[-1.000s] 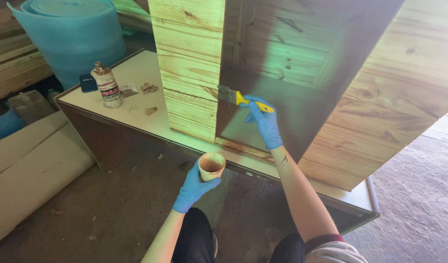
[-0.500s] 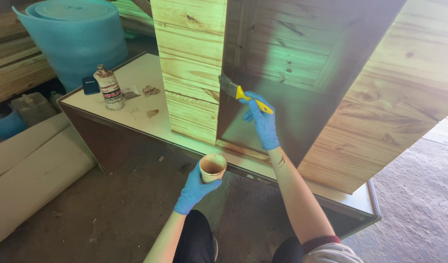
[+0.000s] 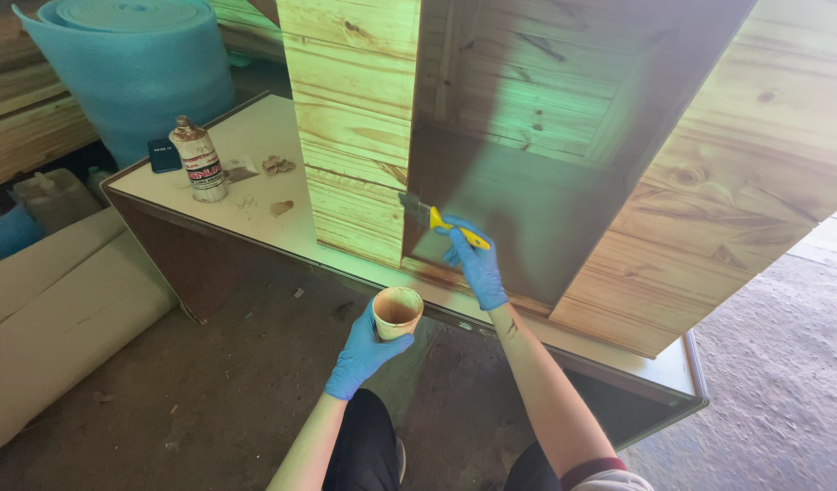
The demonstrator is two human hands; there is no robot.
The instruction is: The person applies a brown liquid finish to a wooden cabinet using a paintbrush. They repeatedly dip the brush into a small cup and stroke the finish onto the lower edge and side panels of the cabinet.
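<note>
My right hand [image 3: 478, 264], in a blue glove, grips a yellow-handled paintbrush [image 3: 437, 216]. Its bristles touch the inner edge of a tall pine cabinet [image 3: 355, 127] standing on a white tabletop [image 3: 255, 173]. The cabinet's inside panel [image 3: 519, 200] is dark and stained. My left hand [image 3: 364, 350], also in a blue glove, holds a small beige cup [image 3: 398, 312] below the table's front edge, in front of my knees.
A labelled bottle [image 3: 198, 162], a small dark blue box [image 3: 165, 155] and some crumpled scraps [image 3: 277, 165] sit on the table's left part. A rolled teal foam sheet [image 3: 132, 68] stands behind. Pale rolls [image 3: 64, 318] lie on the dirt floor at left.
My right hand has moved the brush along the cabinet's inner edge, slightly upward then back lower. The cup in my left hand has stayed almost in place.
</note>
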